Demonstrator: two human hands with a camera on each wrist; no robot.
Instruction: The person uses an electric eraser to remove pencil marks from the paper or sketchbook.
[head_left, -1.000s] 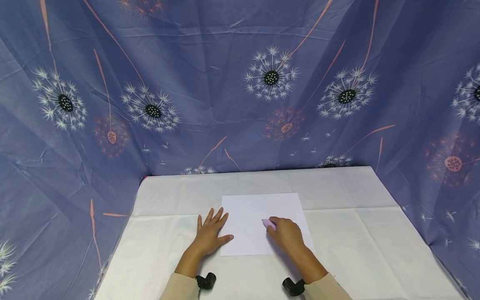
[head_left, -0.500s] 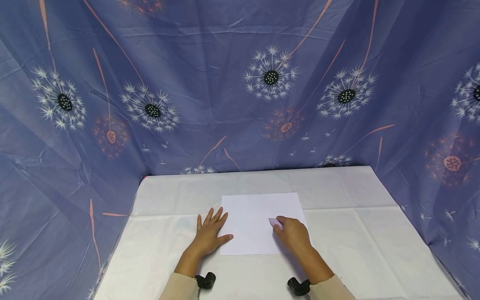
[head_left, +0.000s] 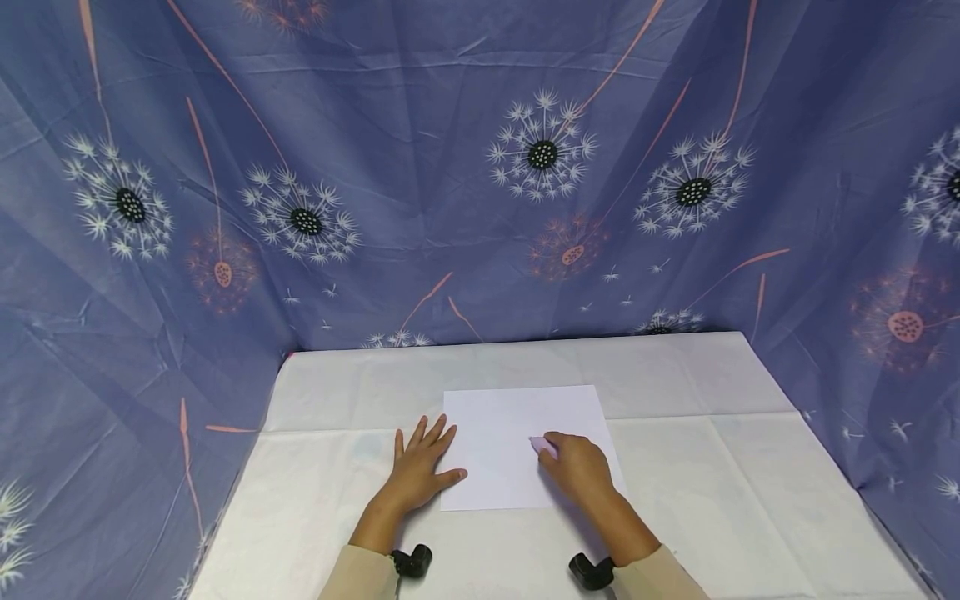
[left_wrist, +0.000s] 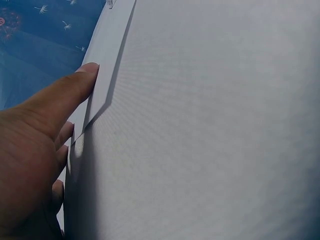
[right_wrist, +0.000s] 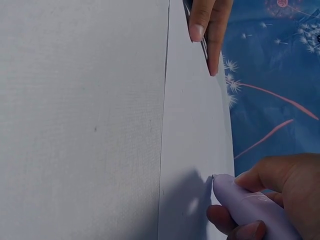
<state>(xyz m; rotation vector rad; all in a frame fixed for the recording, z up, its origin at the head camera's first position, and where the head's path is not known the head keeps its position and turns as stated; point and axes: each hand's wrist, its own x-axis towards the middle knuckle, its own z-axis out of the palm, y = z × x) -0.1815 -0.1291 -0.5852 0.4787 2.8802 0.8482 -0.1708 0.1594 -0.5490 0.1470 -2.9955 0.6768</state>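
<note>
A white sheet of paper [head_left: 487,450] lies flat near the middle of the table. My left hand [head_left: 420,471] rests on its left edge with fingers spread; in the left wrist view the thumb [left_wrist: 75,87] lies over the paper's edge. My right hand [head_left: 581,467] grips a thick lilac pen-shaped tool [right_wrist: 245,200], thumb and fingers curled round it. The tool's small dark tip points left and meets the paper; its exact kind is unclear. Part of the tool is hidden in the palm. Faint short marks show on the sheet in the right wrist view.
A creased white cloth [head_left: 712,483] covers the table. Behind it and along the sides hangs a blue curtain [head_left: 420,183] with dandelion prints. Black wrist-worn devices [head_left: 591,572] sit at both cuffs.
My right hand with the lilac tool first moved a little right over the paper, then partly back left. My left hand has stayed in place.
</note>
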